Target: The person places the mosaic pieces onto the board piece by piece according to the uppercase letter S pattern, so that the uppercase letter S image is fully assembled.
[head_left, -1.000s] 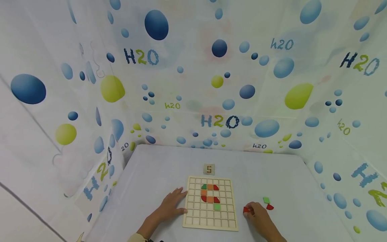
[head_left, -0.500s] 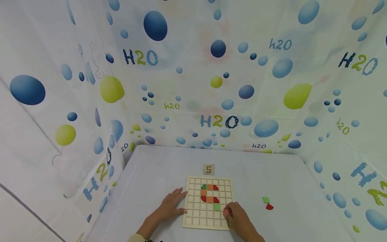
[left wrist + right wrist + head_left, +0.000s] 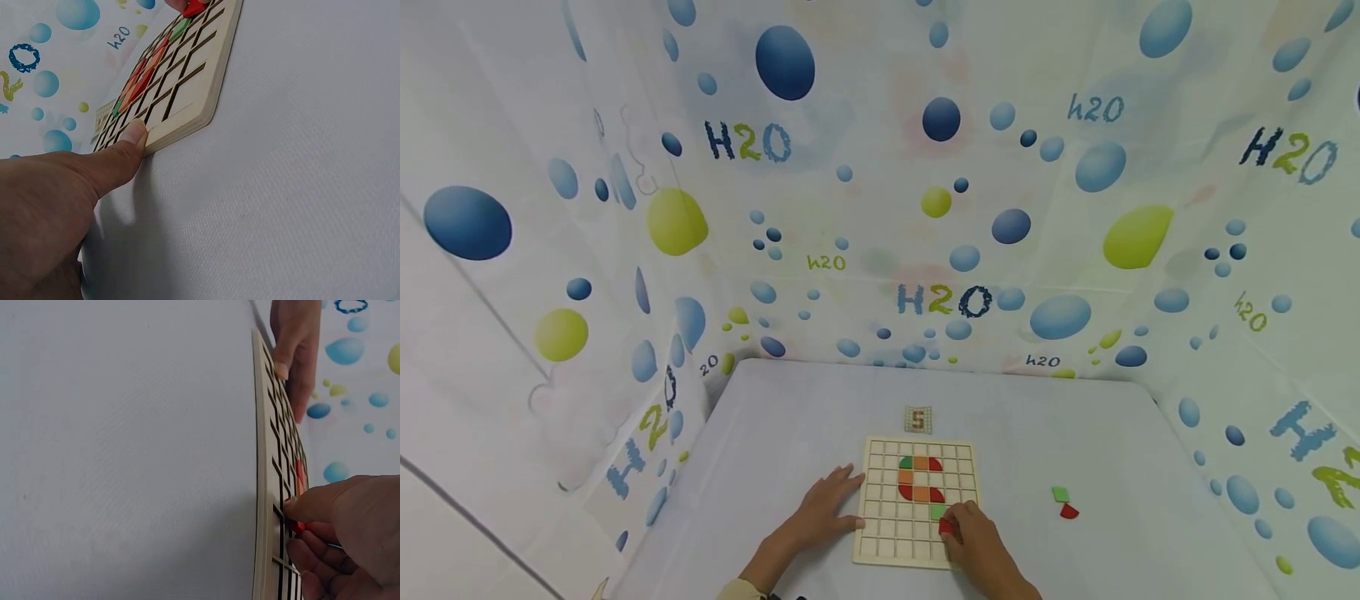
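Observation:
A wooden grid board (image 3: 886,548) lies on the table, bearing red, orange and dark green pieces in a curve. A light green square tile (image 3: 937,512) sits in a cell at the curve's lower right. My right hand (image 3: 979,540) pinches a red piece (image 3: 945,527) between thumb and fingers, right over the cell below that tile. The fingers partly hide the piece. My left hand (image 3: 822,512) rests beside the board with spread fingers. Its thumb (image 3: 132,139) touches the board's edge in the left wrist view.
Right of the board lie a loose green square tile (image 3: 1060,495) and a red quarter-circle piece (image 3: 1070,512). A small card with an S-like figure (image 3: 918,419) lies behind the board. A patterned curtain (image 3: 865,208) surrounds the white table (image 3: 775,400).
My right hand has carried the red piece leftward from the table on the right onto the board, beneath the light green tile. The left hand stays at the board's left edge.

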The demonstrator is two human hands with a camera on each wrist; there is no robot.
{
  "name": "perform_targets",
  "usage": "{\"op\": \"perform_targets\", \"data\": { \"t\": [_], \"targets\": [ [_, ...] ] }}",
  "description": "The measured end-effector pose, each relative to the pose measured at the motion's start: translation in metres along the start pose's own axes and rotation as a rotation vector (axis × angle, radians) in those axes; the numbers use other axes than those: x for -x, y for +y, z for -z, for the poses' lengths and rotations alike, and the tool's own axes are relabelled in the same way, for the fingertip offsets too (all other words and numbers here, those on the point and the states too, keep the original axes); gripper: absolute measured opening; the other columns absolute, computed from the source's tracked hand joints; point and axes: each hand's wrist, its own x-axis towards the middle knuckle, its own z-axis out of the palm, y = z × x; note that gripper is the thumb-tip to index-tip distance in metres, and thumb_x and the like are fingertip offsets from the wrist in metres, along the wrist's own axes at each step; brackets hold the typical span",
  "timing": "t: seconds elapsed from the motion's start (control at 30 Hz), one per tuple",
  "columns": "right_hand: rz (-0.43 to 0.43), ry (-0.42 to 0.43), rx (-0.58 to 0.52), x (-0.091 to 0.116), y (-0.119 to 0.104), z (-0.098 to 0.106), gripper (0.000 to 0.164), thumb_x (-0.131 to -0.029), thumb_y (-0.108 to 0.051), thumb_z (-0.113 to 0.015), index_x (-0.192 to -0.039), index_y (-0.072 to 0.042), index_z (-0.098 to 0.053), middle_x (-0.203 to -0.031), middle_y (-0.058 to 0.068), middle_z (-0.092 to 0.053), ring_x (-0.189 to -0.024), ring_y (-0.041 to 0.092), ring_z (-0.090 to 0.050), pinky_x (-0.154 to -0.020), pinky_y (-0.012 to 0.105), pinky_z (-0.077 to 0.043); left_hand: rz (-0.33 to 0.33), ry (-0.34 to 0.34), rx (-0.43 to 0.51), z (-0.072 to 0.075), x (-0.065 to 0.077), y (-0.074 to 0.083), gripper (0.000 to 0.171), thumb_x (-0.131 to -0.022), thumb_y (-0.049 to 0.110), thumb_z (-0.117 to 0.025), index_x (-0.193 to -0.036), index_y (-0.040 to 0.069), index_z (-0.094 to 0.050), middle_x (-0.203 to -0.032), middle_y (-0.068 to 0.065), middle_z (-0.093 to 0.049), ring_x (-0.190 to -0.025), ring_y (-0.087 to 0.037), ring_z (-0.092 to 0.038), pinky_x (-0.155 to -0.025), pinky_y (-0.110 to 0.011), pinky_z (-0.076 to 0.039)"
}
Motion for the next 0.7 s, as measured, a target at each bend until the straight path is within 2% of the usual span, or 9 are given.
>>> {"op": "perform_targets", "data": {
  "t": [0.2, 0.47, 0.7],
  "targets": [
    [-0.067, 0.029, -0.022, 0.001, -0.010, -0.001, 0.021, -0.091, -0.015, -0.082, -0.102, -0.010, -0.065, -0.087, -0.005, -0.052, -0.075, 0.008, -0.045, -0.064, 0.024, -0.038, 0.002, -0.005, -0.008, 0.003, 0.002, 0.006, 0.083, -0.090, 0.046, -0.080, -0.156, 0.006, -0.048, -0.166, -0.025, -0.037, -0.155, -0.051, -0.030, -0.124, -0.073, -0.021],
    [-0.122, 0.019, -0.002, -0.001, -0.015, -0.004, 0.025, -0.090, -0.023, -0.083, -0.096, -0.014, -0.061, -0.084, -0.005, -0.050, -0.073, 0.009, -0.043, -0.070, 0.032, -0.031, -0.019, -0.002, -0.021, 0.002, 0.002, 0.005, 0.085, -0.091, 0.052, -0.077, -0.157, 0.006, -0.047, -0.165, -0.028, -0.037, -0.153, -0.054, -0.030, -0.121, -0.076, -0.022],
    [0.026, 0.049, 0.050, 0.002, -0.013, 0.000, 0.016, -0.095, -0.019, -0.080, -0.101, -0.015, -0.066, -0.091, -0.008, -0.054, -0.080, 0.005, -0.045, -0.070, 0.031, -0.034, 0.005, -0.013, -0.019, 0.005, 0.002, 0.008, 0.084, -0.090, 0.048, -0.080, -0.157, 0.008, -0.048, -0.166, -0.026, -0.037, -0.154, -0.052, -0.031, -0.123, -0.075, -0.022]
  ]
}}
